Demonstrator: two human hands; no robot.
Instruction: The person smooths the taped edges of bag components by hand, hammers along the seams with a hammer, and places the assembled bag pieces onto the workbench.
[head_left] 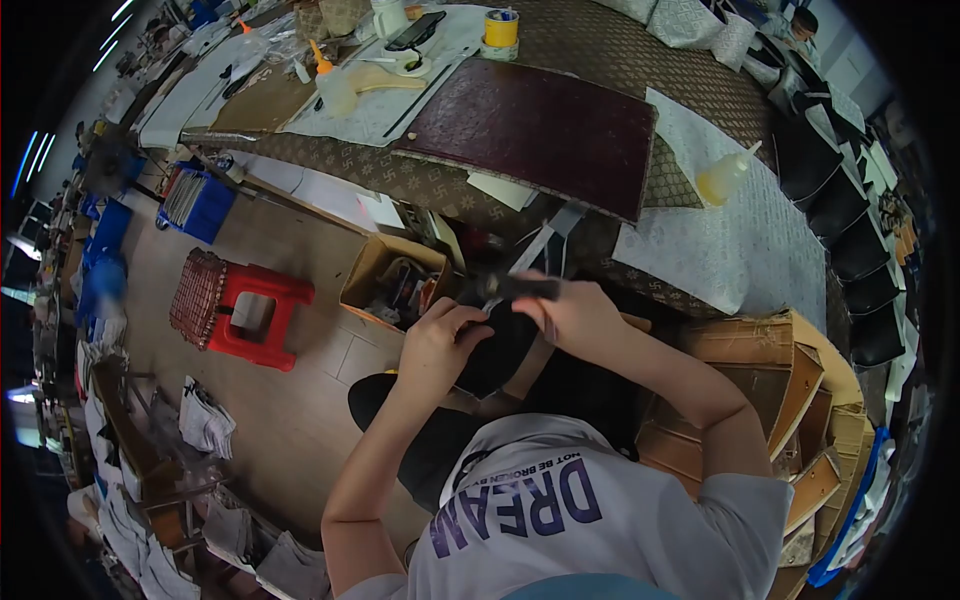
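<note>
My right hand (577,318) is closed around the dark handle of a hammer (520,288), blurred, with its head pointing left toward my other hand. My left hand (438,345) is pinched at the upper left edge of a black panel (492,352) that lies over my lap. What sits between the left fingertips is too small to make out. A grey strap (547,247) runs up from behind the hammer toward the table edge.
A cardboard box of tools (395,283) stands just beyond my left hand. The dark red board (535,130) lies on the table ahead, a glue bottle (725,178) to its right. A red stool (262,312) stands left; cardboard cartons (745,365) crowd my right elbow.
</note>
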